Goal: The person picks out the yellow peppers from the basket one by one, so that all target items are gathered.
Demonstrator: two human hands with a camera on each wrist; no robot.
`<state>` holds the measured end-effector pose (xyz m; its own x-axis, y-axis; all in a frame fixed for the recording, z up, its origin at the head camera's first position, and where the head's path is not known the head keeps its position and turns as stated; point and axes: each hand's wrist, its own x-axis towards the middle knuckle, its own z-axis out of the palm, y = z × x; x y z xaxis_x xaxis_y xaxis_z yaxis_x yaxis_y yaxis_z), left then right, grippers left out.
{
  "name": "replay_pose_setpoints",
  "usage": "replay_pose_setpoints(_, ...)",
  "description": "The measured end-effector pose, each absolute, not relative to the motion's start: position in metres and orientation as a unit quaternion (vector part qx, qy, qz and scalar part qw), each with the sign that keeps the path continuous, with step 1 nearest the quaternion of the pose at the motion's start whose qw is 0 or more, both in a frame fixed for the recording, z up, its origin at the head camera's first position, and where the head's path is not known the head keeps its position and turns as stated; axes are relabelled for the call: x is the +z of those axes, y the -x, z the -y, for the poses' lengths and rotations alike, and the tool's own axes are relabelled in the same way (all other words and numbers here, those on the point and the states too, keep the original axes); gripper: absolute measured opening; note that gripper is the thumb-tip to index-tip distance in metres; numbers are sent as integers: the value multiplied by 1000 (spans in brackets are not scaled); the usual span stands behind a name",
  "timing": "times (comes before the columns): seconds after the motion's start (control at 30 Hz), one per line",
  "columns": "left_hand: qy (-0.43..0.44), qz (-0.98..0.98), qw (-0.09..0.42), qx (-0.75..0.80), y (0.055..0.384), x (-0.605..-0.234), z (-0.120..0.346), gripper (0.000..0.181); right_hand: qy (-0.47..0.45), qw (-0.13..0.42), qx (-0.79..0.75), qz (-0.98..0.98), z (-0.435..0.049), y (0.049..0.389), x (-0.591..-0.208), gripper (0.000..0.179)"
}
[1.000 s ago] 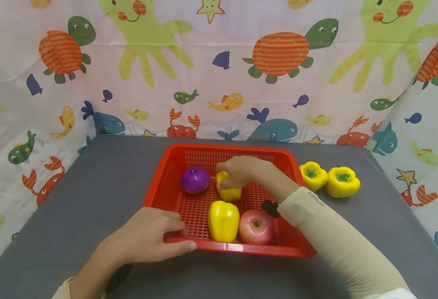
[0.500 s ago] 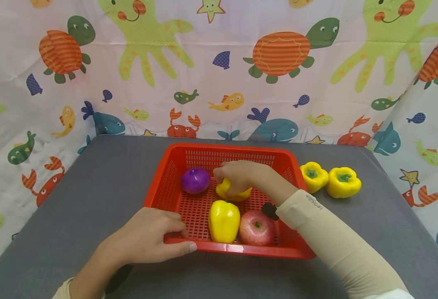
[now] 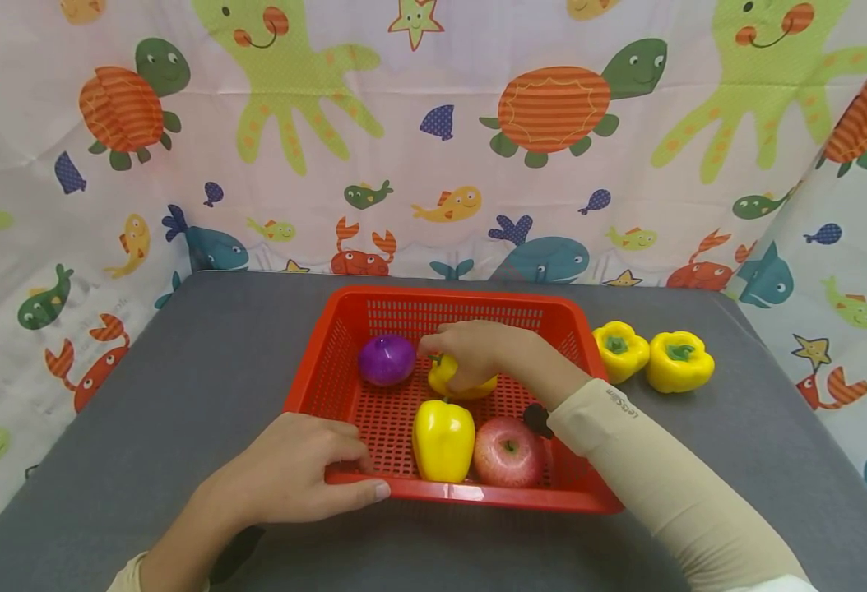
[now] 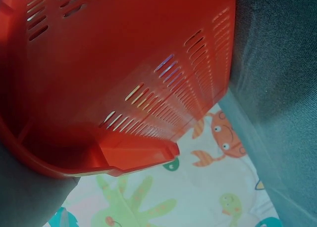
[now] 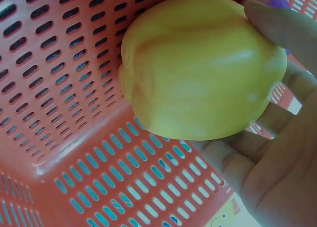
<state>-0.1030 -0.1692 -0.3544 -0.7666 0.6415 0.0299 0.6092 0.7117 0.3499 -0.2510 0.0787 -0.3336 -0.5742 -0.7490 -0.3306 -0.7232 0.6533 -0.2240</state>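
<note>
My right hand (image 3: 478, 353) holds a yellow bell pepper (image 3: 442, 380) inside the red basket (image 3: 478, 492). The pepper lies on its side with its stem pointing left; part of it is hidden under the hand. In the right wrist view, thumb and fingers curl round this pepper (image 5: 198, 73). At the basket's near left corner my left hand (image 3: 293, 469) grips the rim, thumb along the front edge and fingers over the inside. Another yellow bell pepper (image 3: 444, 444) is in front of the held one, beside a pinkish red apple (image 3: 509, 452). A purple onion (image 3: 387, 360) sits at the basket's back left.
Outside the basket on the right, two more yellow bell peppers stand side by side, the nearer-to-basket pepper (image 3: 621, 352) and the outer pepper (image 3: 679, 362). The grey tabletop (image 3: 241, 345) is bordered by a printed sea-animal curtain (image 3: 433, 74) at the back and sides.
My right hand has tipped the pepper it holds over onto its side, its stem now to the left, and has moved slightly lower in the view. The left hand keeps its grip on the rim.
</note>
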Motion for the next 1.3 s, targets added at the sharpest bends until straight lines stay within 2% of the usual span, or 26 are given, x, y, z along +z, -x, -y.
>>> replay_pose_setpoints(0.77, -336, -923, 50, 181, 103, -354, 169, 37, 424, 193, -32, -884, -80, 250, -333, 47)
replay_pose_setpoints(1.0, -342, -922, 44, 179, 103, -354, 169, 38, 436, 208, -50, -874, -81, 247, -331, 48)
replay_pose_setpoints(1.3, -340, -923, 40, 175, 103, -355, 169, 37, 409, 224, -72, -882, -87, 241, -324, 49)
